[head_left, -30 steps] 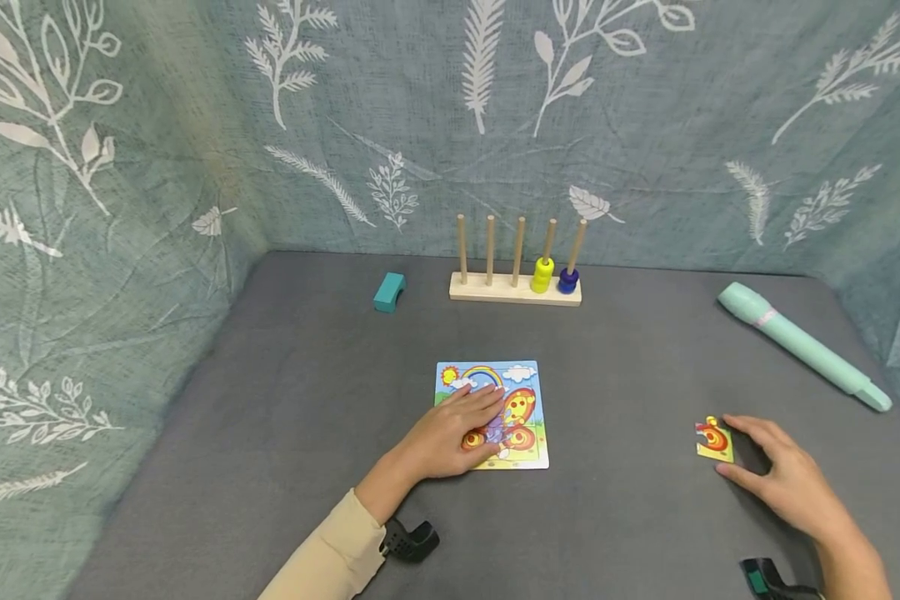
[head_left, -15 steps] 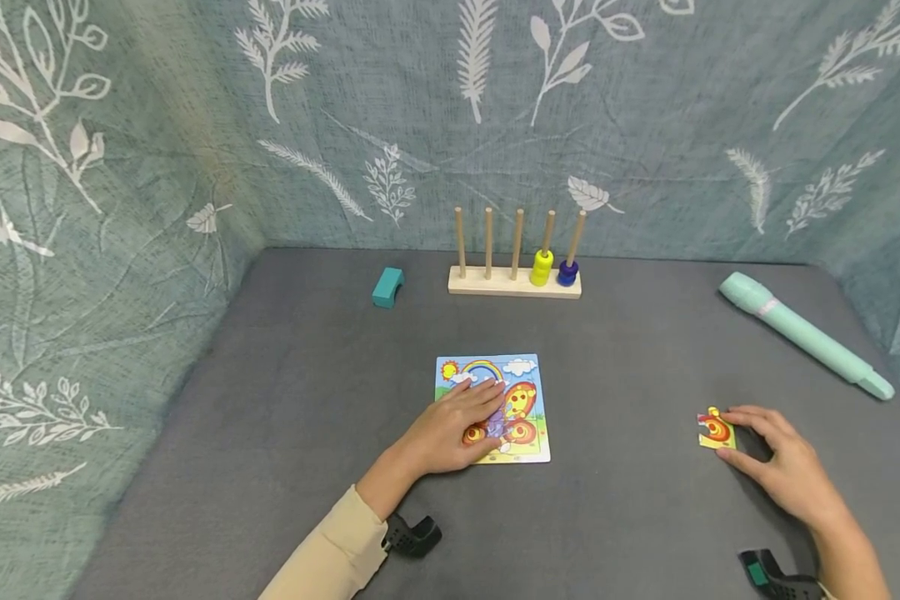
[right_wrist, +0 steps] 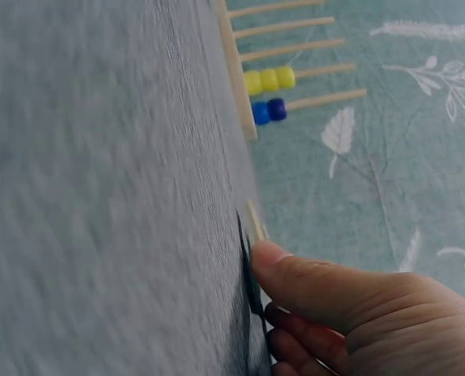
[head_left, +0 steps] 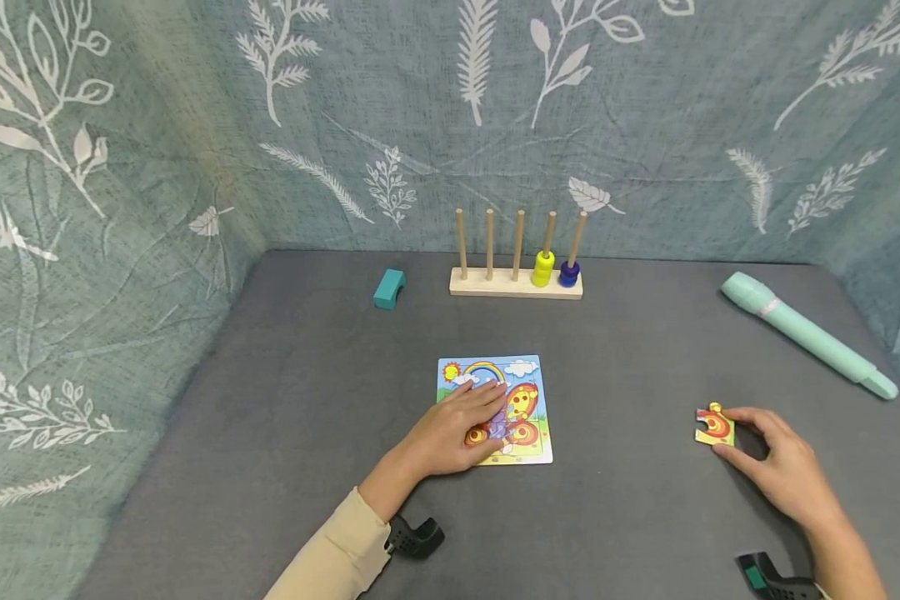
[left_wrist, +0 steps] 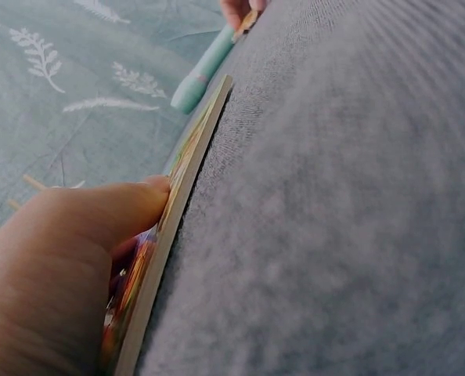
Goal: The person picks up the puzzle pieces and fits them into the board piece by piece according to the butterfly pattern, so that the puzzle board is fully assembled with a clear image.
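Note:
My left hand [head_left: 457,429] lies with its fingers spread over a square butterfly puzzle [head_left: 528,450], which is flat on the table. The fingers hide part of the picture. In the left wrist view the thumb [left_wrist: 131,207] rests on the puzzle's face, near its edge. Well to the right, my right hand [head_left: 791,471] pinches a small yellow and red puzzle piece [head_left: 716,427] between thumb and forefinger. The right wrist view shows this piece [right_wrist: 254,219] edge-on beyond the thumb, with a dark shadow beside it.
At the back stands a wooden peg rack [head_left: 516,283] with yellow and blue beads on two pegs. A teal arched block [head_left: 389,289] is left of it. A mint-green tube [head_left: 810,335] lies at the right. Patterned cloth [head_left: 390,108] hangs behind the table.
The right hand has closed on the small puzzle piece and shifted it slightly away from me. The left hand stays on the puzzle. The head view has moved slightly.

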Available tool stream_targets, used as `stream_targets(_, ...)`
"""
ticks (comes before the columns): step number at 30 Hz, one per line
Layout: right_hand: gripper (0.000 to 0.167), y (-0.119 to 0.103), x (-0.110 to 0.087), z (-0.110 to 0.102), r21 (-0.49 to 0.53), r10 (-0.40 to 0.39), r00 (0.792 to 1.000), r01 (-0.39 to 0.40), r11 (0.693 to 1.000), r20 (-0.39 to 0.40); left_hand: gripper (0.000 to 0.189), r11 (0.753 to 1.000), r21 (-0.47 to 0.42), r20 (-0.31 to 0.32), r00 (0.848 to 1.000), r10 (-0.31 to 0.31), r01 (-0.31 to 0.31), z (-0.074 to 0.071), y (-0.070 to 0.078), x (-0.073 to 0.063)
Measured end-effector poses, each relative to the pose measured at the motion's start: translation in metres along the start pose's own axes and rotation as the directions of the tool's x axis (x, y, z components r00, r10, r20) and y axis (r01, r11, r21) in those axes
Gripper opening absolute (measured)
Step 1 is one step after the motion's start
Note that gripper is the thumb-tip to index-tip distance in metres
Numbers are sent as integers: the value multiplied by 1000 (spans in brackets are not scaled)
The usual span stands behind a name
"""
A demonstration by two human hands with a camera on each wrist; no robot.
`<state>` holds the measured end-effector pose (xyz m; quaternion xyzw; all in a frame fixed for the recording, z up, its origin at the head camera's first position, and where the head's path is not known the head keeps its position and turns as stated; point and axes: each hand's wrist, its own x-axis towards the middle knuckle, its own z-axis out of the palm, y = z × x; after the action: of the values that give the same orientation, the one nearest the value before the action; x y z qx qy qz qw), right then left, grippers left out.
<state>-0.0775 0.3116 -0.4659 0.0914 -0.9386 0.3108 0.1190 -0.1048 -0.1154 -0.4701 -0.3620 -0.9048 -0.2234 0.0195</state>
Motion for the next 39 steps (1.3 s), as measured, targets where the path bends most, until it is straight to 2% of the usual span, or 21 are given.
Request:
stream_targets(7, 40, -17, 1, 8, 101, 14, 998, -19, 995, 54, 62, 1000, -11, -10, 1000, -4, 4, 0, 1, 0)
stream_targets(12, 41, -31, 6, 20, 169, -50, 996, 37, 985, 74, 62, 1000, -4, -18, 1000, 4, -4, 0, 1, 1)
stream_targets(16, 42, -44, 10, 32, 175, -129, 988, 112, 978, 90, 62, 1000, -3, -23, 1000, 7, -7, -1, 1, 2)
stream_targets(21, 43, -64, 16, 50, 168, -228, 966, 206, 964, 123, 62, 1000, -6, -18, 1000, 7, -7, 0, 1, 1)
stream_targets(25, 42, -84, 23, 63, 196, -283, 946, 251, 948, 160, 62, 1000, -2, -13, 1000, -1, 1, 0, 1, 1)
stream_targets(33, 42, -122, 33, 88, 210, -350, 910, 306, 929, 221, 62, 1000, 2, -4, 1000, -4, 4, 0, 0, 1)
stream_targets(36, 41, -132, 35, 98, 200, -384, 893, 342, 918, 236, 62, 1000, 5, -10, 1000, -3, 3, 0, 0, 1)
stream_targets(39, 41, -139, 36, 106, 177, -395, 884, 359, 916, 250, 61, 1000, 9, -17, 1000, -1, 1, 1, 0, 1)
